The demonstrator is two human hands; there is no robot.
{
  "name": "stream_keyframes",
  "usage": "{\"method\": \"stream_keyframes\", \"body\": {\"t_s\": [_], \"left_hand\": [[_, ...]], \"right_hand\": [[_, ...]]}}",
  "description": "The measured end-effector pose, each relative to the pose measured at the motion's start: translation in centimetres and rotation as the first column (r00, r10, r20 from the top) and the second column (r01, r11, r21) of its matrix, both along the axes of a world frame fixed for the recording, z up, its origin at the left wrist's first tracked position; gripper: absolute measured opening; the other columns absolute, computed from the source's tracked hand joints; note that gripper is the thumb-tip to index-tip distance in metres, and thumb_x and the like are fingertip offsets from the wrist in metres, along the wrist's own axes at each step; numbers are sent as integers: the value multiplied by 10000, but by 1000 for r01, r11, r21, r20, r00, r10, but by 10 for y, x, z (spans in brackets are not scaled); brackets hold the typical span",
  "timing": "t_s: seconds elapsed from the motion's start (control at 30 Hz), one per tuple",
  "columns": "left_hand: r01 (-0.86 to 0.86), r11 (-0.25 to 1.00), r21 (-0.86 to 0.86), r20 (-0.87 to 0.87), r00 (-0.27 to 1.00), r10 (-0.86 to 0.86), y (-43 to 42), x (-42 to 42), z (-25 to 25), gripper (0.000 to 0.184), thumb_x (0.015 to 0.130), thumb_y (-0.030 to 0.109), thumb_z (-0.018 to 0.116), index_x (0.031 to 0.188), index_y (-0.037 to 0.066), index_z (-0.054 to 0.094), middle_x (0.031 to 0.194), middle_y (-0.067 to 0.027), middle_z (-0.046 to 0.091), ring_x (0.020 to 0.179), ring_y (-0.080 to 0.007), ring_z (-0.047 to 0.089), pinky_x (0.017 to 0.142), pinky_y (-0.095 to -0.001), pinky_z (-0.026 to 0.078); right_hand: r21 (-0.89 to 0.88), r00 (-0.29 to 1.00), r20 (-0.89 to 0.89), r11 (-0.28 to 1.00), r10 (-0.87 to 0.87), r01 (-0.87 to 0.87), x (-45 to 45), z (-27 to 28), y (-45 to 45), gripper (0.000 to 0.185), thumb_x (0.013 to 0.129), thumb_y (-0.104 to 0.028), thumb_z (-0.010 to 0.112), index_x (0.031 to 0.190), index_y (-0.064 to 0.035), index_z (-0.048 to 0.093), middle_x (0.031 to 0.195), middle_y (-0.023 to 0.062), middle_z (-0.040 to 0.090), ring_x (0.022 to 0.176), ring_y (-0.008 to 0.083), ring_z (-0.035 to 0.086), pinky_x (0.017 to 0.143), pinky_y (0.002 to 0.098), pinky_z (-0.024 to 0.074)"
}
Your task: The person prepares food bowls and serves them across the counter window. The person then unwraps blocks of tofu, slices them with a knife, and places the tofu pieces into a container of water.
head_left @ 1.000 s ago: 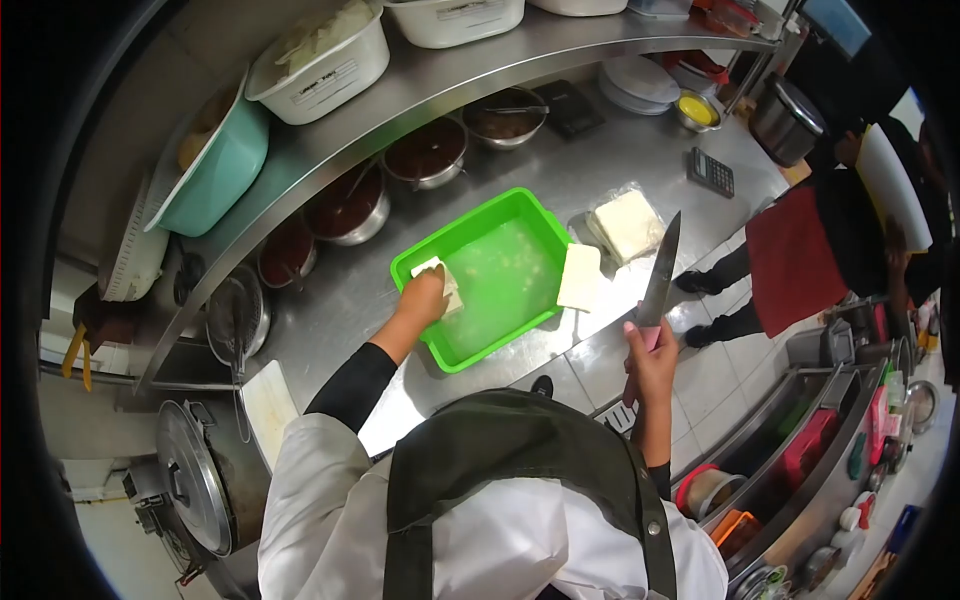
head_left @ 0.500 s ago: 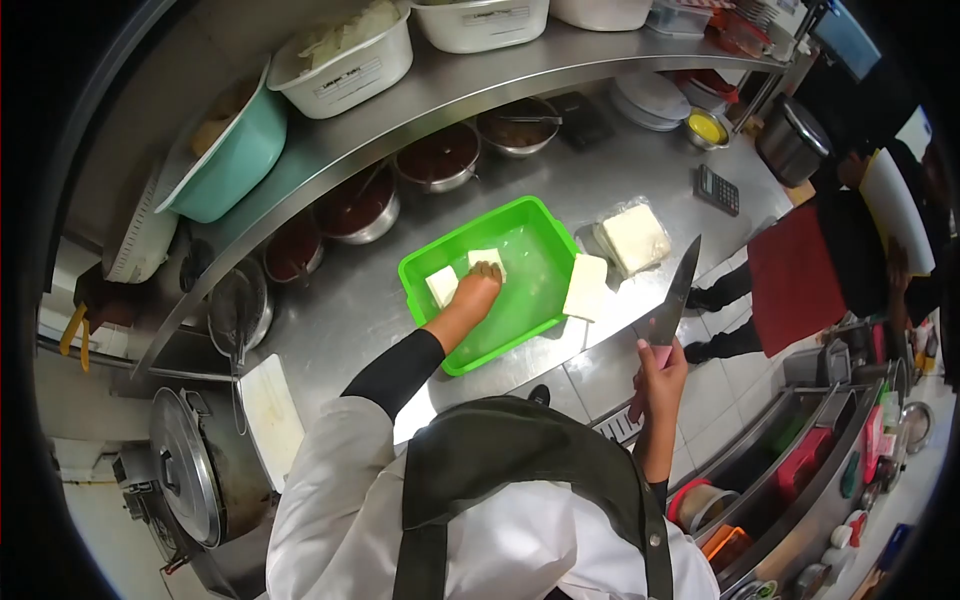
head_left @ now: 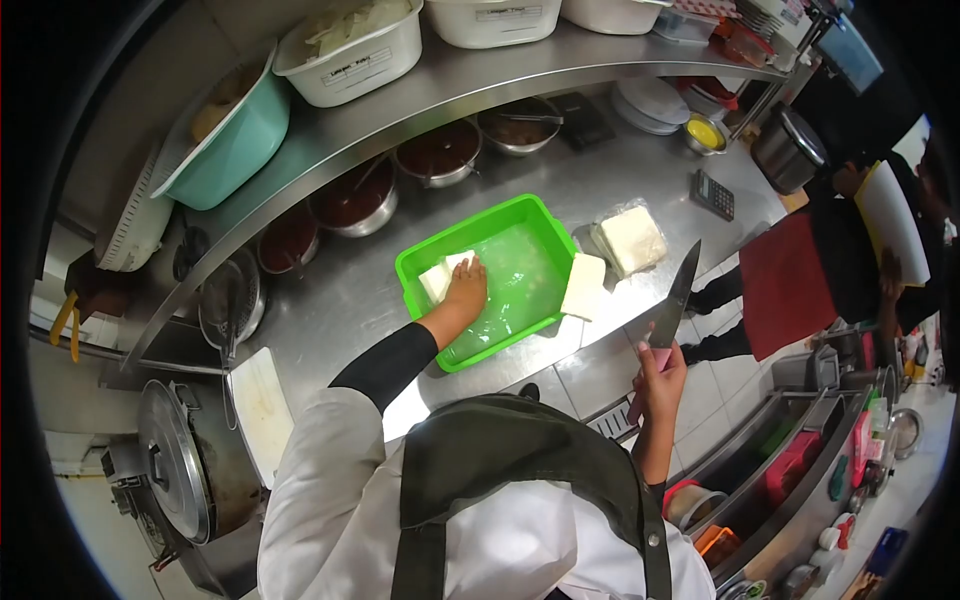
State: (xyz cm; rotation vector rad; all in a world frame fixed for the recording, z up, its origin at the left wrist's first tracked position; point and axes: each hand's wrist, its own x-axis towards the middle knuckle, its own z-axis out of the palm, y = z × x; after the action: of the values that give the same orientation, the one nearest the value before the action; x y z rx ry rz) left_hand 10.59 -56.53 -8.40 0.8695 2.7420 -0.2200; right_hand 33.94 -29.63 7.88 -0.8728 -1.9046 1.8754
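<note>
My left hand [head_left: 467, 290] touched 1 white block [head_left: 455, 261] in the tub [head_left: 518, 265] below; its grip I couldn't tell. My right hand [head_left: 660, 378] clamped the knife [head_left: 680, 286].

A steel table [head_left: 325, 300] carries a green tub [head_left: 530, 265], metal bowls [head_left: 368, 212], a calculator [head_left: 713, 194] and wrapped slabs [head_left: 631, 240].

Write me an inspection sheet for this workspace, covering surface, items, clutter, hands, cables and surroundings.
Surface: steel table, bright glare along the near edge.
Items in use: green tub holding cloudy liquid and white blocks; white slab at its right edge; more slabs in clear plastic.
Clutter: calculator, bowls of dark red food under the shelf.
Hands: left hand on the blocks; right hand holding a knife, blade pointing up and away.
Cables: nothing seen on the table.
Surroundings: large lidded pot at left; person in red apron at right.
</note>
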Motion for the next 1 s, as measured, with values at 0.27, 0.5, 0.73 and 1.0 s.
{"method": "stream_keyframes", "body": {"t_s": [0.27, 0.5, 0.73, 1.0], "left_hand": [[-132, 983, 130, 55, 991, 126, -4, 2, -17, 676, 888, 121, 454, 1453, -45, 121, 1484, -337, 86, 1389, -459, 129, 1111, -486, 233], [-353, 936, 9, 127, 929, 349, 9, 19, -8, 863, 878, 315, 546, 1432, -105, 35, 1462, -386, 1, 1376, -519, 10, 1129, -520, 112], [-421, 843, 333, 306, 895, 326, 61, 25, 91, 892, 877, 447, 551, 1401, -139, 131, 1438, -360, 173, 1387, -409, 150, 1112, -448, 203], [-800, 389, 456, 860, 509, 40, 155, 28, 79, 622, 909, 457, 525, 1199, -93, 498, 969, -216, 660, 810, -285, 674, 698, -364, 534]], "right_hand": [[-21, 1000, -9, 1000, 7, -8, 1, -8, -1, 408, 830, -167, 688, 1202, -55, 565, 646, -7, 516, 409, 71, 423, 370, 223, 341], [-29, 1000, 3, 999, -19, 19, 4, -7, -1, 368, 827, -166, 687, 1160, -55, 575, 638, -10, 511, 404, 73, 426, 361, 222, 334], [-28, 997, 75, 999, -32, 34, -2, -12, -2, 341, 819, -165, 698, 1107, -23, 581, 619, 3, 514, 403, 88, 453, 356, 243, 352], [-11, 999, 32, 999, 40, -40, -70, -65, -18, 264, 851, -189, 658, 996, 29, 626, 557, 22, 531, 377, 93, 461, 359, 258, 368]]}}
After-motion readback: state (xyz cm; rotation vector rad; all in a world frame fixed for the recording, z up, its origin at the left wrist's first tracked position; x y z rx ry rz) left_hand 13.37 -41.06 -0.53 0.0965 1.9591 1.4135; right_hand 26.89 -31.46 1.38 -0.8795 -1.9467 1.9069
